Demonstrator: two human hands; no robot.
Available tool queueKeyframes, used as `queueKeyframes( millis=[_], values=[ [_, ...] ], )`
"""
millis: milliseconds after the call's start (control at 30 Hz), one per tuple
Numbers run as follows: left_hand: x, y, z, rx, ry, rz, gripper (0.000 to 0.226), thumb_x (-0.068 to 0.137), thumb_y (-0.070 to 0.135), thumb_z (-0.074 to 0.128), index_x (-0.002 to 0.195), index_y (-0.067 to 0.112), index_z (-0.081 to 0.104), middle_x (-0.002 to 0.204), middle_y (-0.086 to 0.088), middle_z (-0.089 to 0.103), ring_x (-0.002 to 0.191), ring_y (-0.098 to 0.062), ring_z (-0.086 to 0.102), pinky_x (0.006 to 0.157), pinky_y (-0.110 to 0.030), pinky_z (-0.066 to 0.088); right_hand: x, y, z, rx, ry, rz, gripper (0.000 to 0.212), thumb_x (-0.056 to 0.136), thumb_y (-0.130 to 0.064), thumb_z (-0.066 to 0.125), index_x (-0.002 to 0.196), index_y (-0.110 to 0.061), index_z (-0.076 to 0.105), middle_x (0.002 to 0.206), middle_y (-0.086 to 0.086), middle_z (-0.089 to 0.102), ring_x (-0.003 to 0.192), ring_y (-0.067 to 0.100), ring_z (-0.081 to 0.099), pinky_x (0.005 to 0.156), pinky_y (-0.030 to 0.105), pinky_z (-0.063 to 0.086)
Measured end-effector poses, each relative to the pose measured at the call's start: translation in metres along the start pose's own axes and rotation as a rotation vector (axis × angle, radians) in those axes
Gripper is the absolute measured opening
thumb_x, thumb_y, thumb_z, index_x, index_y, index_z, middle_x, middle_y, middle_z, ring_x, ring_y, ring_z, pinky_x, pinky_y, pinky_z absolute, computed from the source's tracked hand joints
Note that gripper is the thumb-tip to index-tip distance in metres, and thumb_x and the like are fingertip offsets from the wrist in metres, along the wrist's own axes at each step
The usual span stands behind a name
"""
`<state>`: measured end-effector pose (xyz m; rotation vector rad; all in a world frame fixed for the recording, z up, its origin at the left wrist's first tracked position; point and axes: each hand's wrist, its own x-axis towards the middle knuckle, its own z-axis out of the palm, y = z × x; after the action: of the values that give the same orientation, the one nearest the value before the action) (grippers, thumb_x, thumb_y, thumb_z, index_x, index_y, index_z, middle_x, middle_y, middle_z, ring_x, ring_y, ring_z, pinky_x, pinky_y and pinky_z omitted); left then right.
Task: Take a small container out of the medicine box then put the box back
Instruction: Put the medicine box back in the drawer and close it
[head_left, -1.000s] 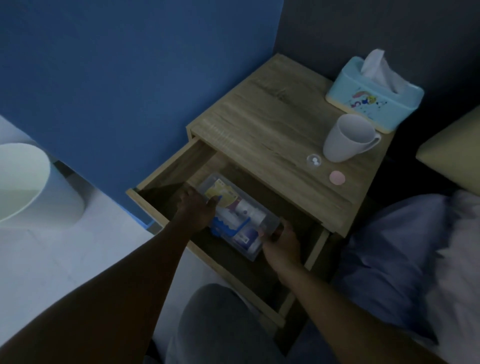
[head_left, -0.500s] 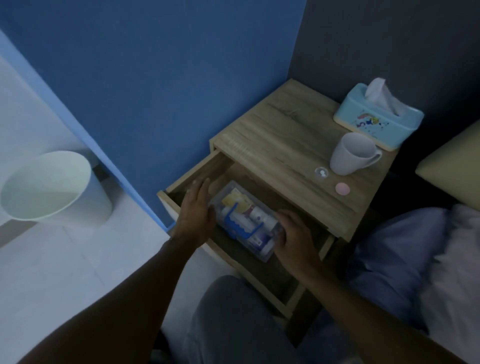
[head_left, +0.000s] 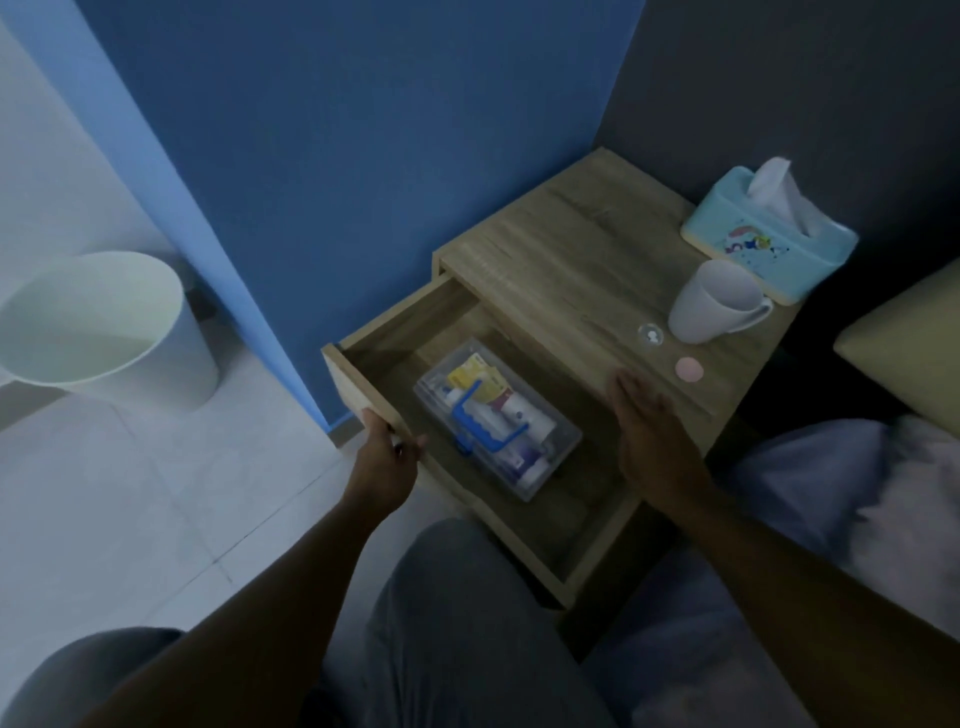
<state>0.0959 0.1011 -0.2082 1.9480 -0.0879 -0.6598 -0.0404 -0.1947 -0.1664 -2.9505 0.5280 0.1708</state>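
Observation:
The clear medicine box (head_left: 558, 449) with a blue handle lies in the open drawer (head_left: 363, 358) of the wooden nightstand (head_left: 561, 260), full of packets and bottles. My left hand (head_left: 387, 457) grips the drawer's front panel near its left end. My right hand (head_left: 649, 431) hovers open, fingers spread, over the drawer's right side by the nightstand's front edge, touching nothing. On the nightstand top sit a small clear round container (head_left: 650, 334) and a pink lid (head_left: 689, 369).
A white mug (head_left: 714, 301) and a light blue tissue box (head_left: 769, 244) stand at the back right of the nightstand. A white bin (head_left: 98, 332) stands on the tiled floor at left. My knees and bedding (head_left: 831, 493) are below and right.
Both hands have let go of the medicine box, which now rests in the drawer. My left hand has moved to the drawer front; my right hand has lifted to the right.

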Motion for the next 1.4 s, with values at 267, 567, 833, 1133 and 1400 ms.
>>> queueKeyframes(
  millis=[267,567,833,1133,1400],
  values=[
    [0.033,0.019,0.022,-0.007,-0.044,-0.004,0.067,0.096,0.019,0.06,0.149,0.011,0.02,0.129,-0.001,0.053,0.111,-0.013,0.052,0.085,-0.029,0.048,0.003,0.01,0.004,0.229,0.161,-0.05,0.052,0.096,-0.001,0.053,0.146,-0.007,0.045,0.157,0.012,0.04,0.147,0.019,0.029,0.122,0.045,0.025],
    [0.081,0.06,0.074,-0.104,-0.082,-0.056,0.079,0.098,0.013,0.056,0.153,0.01,-0.001,0.145,-0.013,0.044,0.133,-0.029,0.045,0.097,-0.039,0.045,0.003,0.024,0.002,0.523,0.056,-0.008,0.05,0.102,-0.016,0.049,0.151,-0.022,0.04,0.162,-0.008,0.03,0.151,0.002,0.013,0.127,0.036,0.012],
    [0.111,0.08,0.111,-0.074,-0.087,-0.016,0.081,0.1,0.028,0.052,0.153,0.009,-0.006,0.154,-0.012,0.034,0.136,-0.027,0.039,0.096,-0.029,0.038,0.003,0.036,0.011,0.511,0.048,-0.079,0.068,0.092,-0.025,0.066,0.154,-0.024,0.036,0.164,-0.011,0.025,0.153,0.003,0.01,0.127,0.041,0.014],
    [0.12,0.092,0.126,-0.002,-0.121,0.027,0.093,0.101,0.022,0.05,0.151,0.006,-0.027,0.163,-0.012,0.018,0.148,-0.025,0.026,0.114,-0.032,0.028,0.009,0.041,0.019,0.45,0.145,-0.17,0.057,0.094,-0.002,0.049,0.15,-0.011,0.043,0.161,0.003,0.034,0.152,0.019,0.022,0.124,0.047,0.022],
    [0.109,0.096,0.114,0.188,-0.271,0.005,0.061,0.106,0.015,0.036,0.157,0.011,0.002,0.16,-0.015,0.028,0.138,-0.02,0.039,0.098,-0.018,0.038,0.011,0.044,0.019,0.37,0.055,-0.186,0.062,0.094,-0.006,0.037,0.156,-0.013,0.031,0.166,0.001,0.022,0.155,0.018,0.013,0.126,0.038,0.01]
  ],
)
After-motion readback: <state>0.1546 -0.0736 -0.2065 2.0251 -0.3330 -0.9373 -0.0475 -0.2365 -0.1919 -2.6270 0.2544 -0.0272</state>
